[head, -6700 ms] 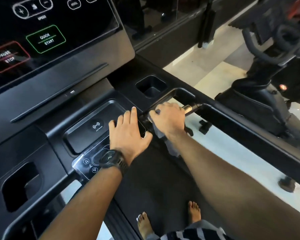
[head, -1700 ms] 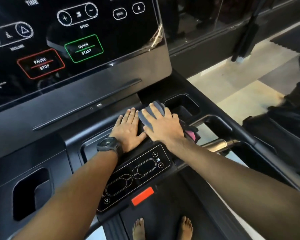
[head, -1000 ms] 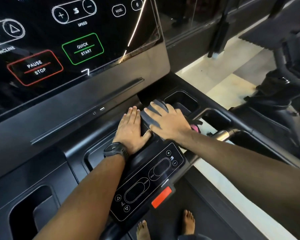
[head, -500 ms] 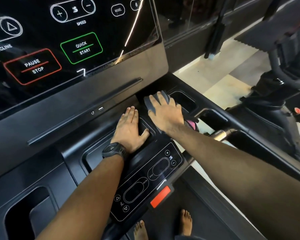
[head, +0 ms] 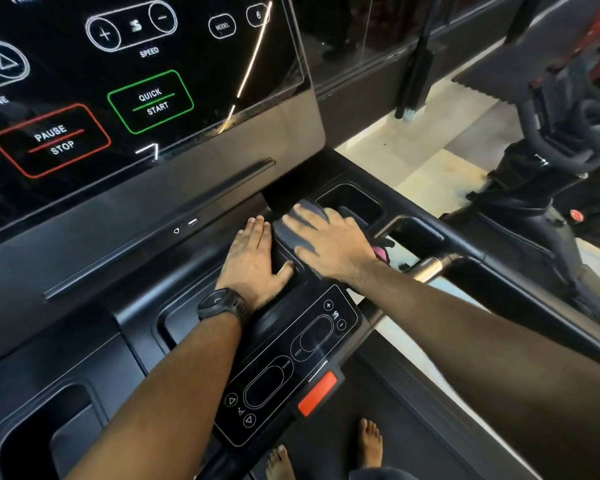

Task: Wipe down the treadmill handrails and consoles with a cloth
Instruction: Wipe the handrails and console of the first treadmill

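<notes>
Risk: my right grip (head: 329, 244), flat on the cloth (head: 288, 233), left grip (head: 253, 265) flat beside, could slide onto the keypad (head: 291, 362), pressing buttons.

Black round watch (head: 222, 304), black strap, on the left wrist. Left hand (head: 253, 258) and right hand (head: 329, 244) bare, forearms too. Bare feet (head: 370, 441) below, a bit of grey garment (head: 381, 474) beside them.

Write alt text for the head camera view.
A person's right hand presses a grey cloth flat onto the black treadmill console deck, beside a cup holder. The left hand, a black watch on its wrist, rests flat next to it, below a touchscreen showing Quick Start and Pause Stop buttons.
</notes>
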The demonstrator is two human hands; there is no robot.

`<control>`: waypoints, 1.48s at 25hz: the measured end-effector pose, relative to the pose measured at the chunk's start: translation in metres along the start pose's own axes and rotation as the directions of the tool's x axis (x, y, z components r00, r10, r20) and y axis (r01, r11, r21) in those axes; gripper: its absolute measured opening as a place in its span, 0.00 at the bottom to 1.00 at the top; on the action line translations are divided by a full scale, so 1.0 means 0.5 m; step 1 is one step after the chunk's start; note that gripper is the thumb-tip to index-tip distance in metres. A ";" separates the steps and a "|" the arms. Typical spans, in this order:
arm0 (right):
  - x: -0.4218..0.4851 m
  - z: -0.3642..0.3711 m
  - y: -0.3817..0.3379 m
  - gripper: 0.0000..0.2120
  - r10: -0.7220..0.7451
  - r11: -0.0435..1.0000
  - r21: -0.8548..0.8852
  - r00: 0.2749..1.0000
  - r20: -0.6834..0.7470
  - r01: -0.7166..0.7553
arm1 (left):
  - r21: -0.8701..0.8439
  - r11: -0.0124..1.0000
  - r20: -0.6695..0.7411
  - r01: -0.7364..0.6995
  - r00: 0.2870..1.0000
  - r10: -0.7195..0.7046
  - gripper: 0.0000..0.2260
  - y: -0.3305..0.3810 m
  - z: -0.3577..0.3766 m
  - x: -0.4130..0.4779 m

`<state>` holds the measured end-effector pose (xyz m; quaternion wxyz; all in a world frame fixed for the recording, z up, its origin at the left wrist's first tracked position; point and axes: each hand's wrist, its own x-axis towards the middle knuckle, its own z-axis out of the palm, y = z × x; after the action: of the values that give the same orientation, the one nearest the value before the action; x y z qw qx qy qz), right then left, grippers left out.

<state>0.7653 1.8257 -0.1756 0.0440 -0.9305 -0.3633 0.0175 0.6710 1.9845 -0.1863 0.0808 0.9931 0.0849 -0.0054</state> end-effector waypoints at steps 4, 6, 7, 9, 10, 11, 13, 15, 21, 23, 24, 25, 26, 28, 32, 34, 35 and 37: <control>-0.015 0.009 0.008 0.31 -0.017 1.000 0.003 1.000 0.003 0.017 | 0.024 1.000 -0.008 -0.001 1.000 0.001 0.39 0.004 0.000 -0.001; -0.023 0.008 0.027 0.31 -0.120 0.992 -0.039 0.992 0.025 0.121 | 0.020 1.000 -0.009 -0.004 1.000 0.004 0.39 0.004 -0.002 -0.002; -0.021 0.005 0.026 0.31 0.007 1.000 -0.013 1.000 -0.017 -0.007 | 0.018 1.000 -0.005 -0.001 1.000 0.001 0.39 0.003 -0.005 -0.002; -0.025 0.012 0.011 0.31 0.147 0.989 -0.024 0.987 -0.064 -0.149 | 0.020 1.000 -0.004 0.005 1.000 -0.005 0.39 0.002 -0.005 0.000; -0.027 0.018 0.006 0.31 0.071 0.996 -0.048 0.996 -0.050 -0.073 | 0.023 1.000 -0.001 0.005 1.000 -0.005 0.39 0.003 -0.004 0.001; -0.027 0.022 0.012 0.31 -0.068 0.995 -0.077 0.998 -0.005 0.067 | 0.027 1.000 0.005 0.001 1.000 -0.002 0.39 0.004 -0.003 0.001; -0.007 0.007 0.035 0.31 -0.108 0.992 -0.060 0.994 0.019 0.109 | 0.032 0.999 0.001 -0.001 1.000 0.001 0.39 0.002 -0.003 0.000; 0.020 -0.002 0.028 0.31 0.155 0.988 0.000 0.988 -0.023 -0.155 | 0.043 0.999 0.001 0.001 1.000 -0.001 0.40 0.002 -0.003 0.001; 0.043 -0.002 -0.008 0.31 0.052 0.999 0.003 0.999 -0.018 -0.052 | 0.039 0.999 -0.006 0.004 1.000 -0.004 0.42 0.004 -0.004 0.002; 0.061 -0.001 -0.025 0.30 0.113 0.994 0.010 0.993 -0.023 -0.113 | 0.041 0.999 -0.007 0.015 1.000 -0.014 0.42 0.005 -0.004 -0.001; 0.064 -0.001 -0.035 0.31 0.040 0.999 -0.003 0.999 -0.006 -0.041 | 0.042 0.999 -0.007 0.016 1.000 -0.016 0.42 0.006 -0.003 -0.001; 0.067 -0.001 -0.036 0.31 -0.035 0.999 -0.026 0.999 0.021 0.036 | 0.044 0.999 -0.011 0.017 1.000 -0.016 0.42 0.005 -0.004 0.001; 0.072 -0.005 -0.029 0.30 -0.045 0.999 -0.013 0.998 0.032 0.046 | 0.048 0.999 -0.012 0.019 1.000 -0.018 0.42 0.005 -0.006 0.002; 0.074 -0.015 -0.021 0.30 0.108 0.993 0.041 0.994 0.033 -0.110 | 0.064 0.998 -0.005 0.020 1.000 -0.019 0.41 0.005 -0.006 0.001; 0.002 0.003 -0.012 0.33 -0.103 0.994 -0.030 0.991 0.087 0.105 | 0.073 0.997 -0.009 0.003 1.000 -0.003 0.40 0.004 -0.003 0.000; -0.033 0.007 0.007 0.32 -0.002 1.000 0.020 0.997 0.072 0.001 | 0.083 0.997 0.006 0.000 1.000 0.000 0.40 0.005 -0.004 0.003; -0.039 0.008 0.009 0.32 0.173 0.979 0.105 0.984 0.039 -0.176 | 0.092 0.996 0.018 0.000 1.000 -0.001 0.40 0.006 -0.004 0.005; -0.038 0.009 -0.006 0.32 0.514 0.803 0.319 0.856 0.060 -0.504 | 0.107 0.994 0.029 0.010 0.999 -0.014 0.41 0.005 -0.002 0.006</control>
<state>0.7489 1.8152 -0.1798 0.1947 -0.9737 -0.0921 0.0740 0.6745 1.9829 -0.1852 0.0286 0.9953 0.0892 -0.0254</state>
